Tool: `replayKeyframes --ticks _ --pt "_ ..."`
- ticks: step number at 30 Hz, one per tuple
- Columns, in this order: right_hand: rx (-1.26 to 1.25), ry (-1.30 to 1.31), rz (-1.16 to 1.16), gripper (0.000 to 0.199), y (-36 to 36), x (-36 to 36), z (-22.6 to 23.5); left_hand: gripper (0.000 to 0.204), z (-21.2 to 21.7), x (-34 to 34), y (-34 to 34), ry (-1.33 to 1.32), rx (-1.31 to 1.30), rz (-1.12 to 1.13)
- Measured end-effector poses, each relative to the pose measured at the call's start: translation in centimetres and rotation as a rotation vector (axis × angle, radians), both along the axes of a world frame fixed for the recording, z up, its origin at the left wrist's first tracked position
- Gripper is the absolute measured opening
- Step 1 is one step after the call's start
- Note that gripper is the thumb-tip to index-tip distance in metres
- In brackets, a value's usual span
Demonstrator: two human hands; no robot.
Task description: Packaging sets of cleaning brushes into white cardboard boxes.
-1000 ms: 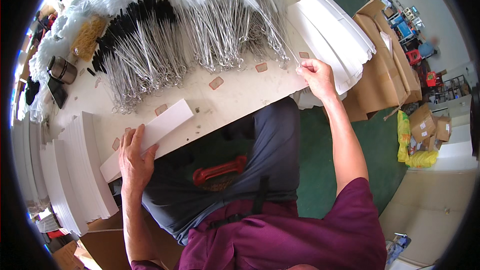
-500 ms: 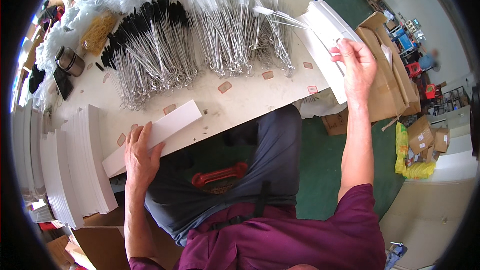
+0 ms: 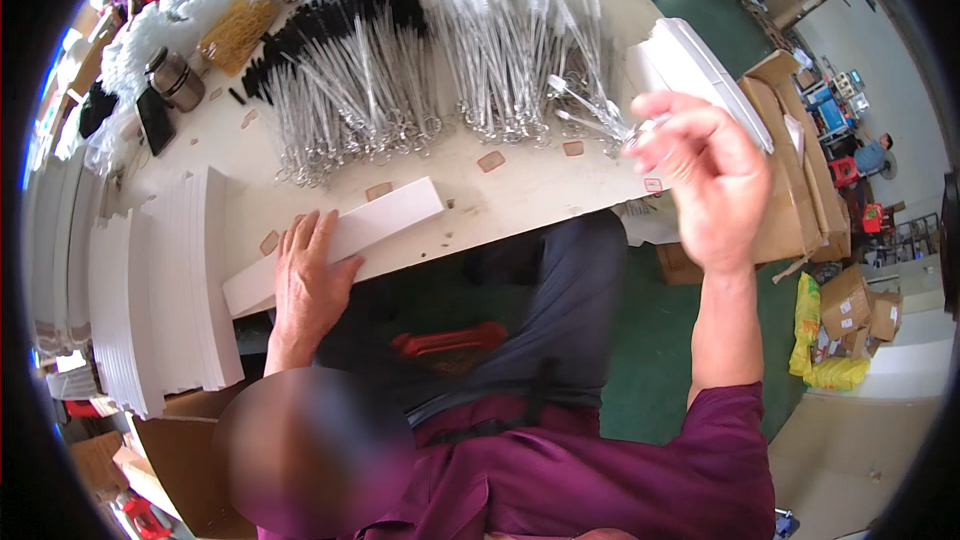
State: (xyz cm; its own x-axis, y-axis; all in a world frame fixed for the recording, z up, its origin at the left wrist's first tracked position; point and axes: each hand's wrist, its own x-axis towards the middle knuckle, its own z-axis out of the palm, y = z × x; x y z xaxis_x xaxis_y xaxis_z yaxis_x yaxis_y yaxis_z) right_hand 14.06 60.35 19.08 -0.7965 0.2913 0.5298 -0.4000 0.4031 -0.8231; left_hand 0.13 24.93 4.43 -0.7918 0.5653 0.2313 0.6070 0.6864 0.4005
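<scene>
My right hand (image 3: 705, 175) is raised above the table's right end, fingers pinched on a thin white-tipped wire brush (image 3: 590, 112) that points left. My left hand (image 3: 305, 275) lies flat on a long white box (image 3: 345, 240) near the front edge of the table (image 3: 520, 195). Behind the box lie a pile of black-tipped brushes (image 3: 335, 80) and a pile of white-tipped brushes (image 3: 510, 50), all laid in rows.
Stacks of flat white boxes (image 3: 160, 290) stand at my left. More white boxes (image 3: 695, 65) rest at the table's right end, above open cardboard cartons (image 3: 800, 170). A metal cup (image 3: 175, 80) and a dark phone sit at the far left.
My right hand has lifted off the white stack at the right and come up toward me, holding a white-tipped brush. The left hand stays on the long box.
</scene>
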Motion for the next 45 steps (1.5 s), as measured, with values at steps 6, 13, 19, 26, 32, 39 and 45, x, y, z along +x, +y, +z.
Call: replayKeyframes --ticks 6,13,19,26,32,39,45 --pt "0.554 -0.083 0.133 0.022 -7.9 0.8 -5.7 0.035 3.9 3.9 1.7 -0.157 0.356 -0.032" --pt "0.525 -0.125 0.096 0.019 -12.1 0.3 -13.8 0.032 2.2 7.4 4.6 -1.331 0.689 -0.059" --pt "0.458 -0.128 0.085 0.017 -12.8 1.1 -16.4 0.031 -0.5 8.0 4.8 -1.501 0.863 0.033" --pt "0.395 -0.121 0.115 0.016 -13.6 1.3 -17.1 0.026 -4.3 7.9 4.4 -1.314 0.986 0.111" --pt "-0.669 -0.759 0.142 0.046 -11.3 1.7 -18.0 0.024 -3.6 7.7 4.4 -1.36 0.982 0.109" --pt "-1.239 -0.62 0.294 0.047 -10.7 -0.6 -18.0 0.024 -1.3 8.4 4.4 -1.496 0.963 0.069" --pt "-1.298 -0.389 0.197 0.04 -10.5 -1.6 -17.7 0.025 -2.0 9.1 3.4 -1.504 0.946 0.063"
